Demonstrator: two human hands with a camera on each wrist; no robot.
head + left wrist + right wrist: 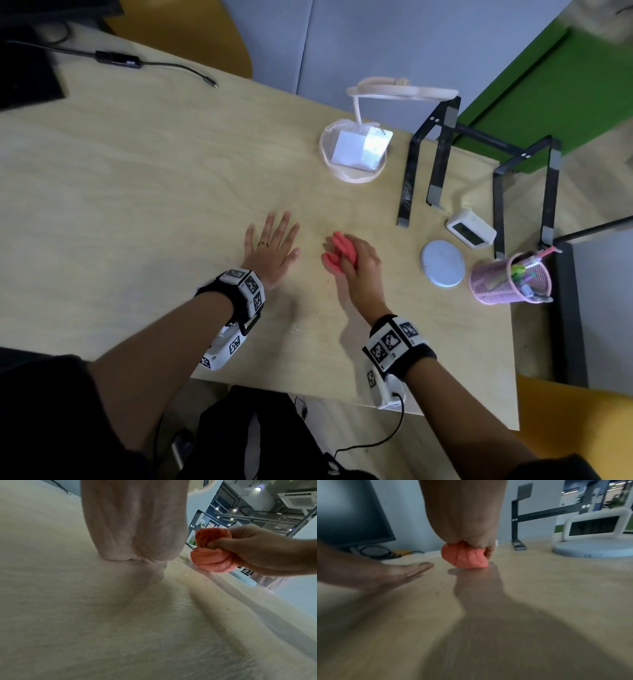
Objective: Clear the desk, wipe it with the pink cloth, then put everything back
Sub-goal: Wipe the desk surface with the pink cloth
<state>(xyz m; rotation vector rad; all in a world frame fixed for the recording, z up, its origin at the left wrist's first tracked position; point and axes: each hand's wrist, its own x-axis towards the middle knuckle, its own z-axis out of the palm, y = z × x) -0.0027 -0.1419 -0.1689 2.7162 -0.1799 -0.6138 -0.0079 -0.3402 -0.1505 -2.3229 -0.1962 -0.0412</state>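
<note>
My right hand (356,263) grips the bunched pink cloth (337,251) and presses it down on the light wooden desk (137,171) near the middle. The right wrist view has the pink cloth (464,555) touching the desk under my curled fingers, and the left wrist view catches the cloth (212,550) in my right hand (257,550). My left hand (274,246) lies flat on the desk just left of the cloth, fingers spread and straight, holding nothing; its palm (135,520) fills the left wrist view.
At the right of the desk stand a white desk lamp (356,150), a black laptop stand (479,164), a white digital clock (471,228), a round blue-grey disc (443,262) and a pink mesh pen holder (510,279). A monitor base and cable (120,60) lie far left.
</note>
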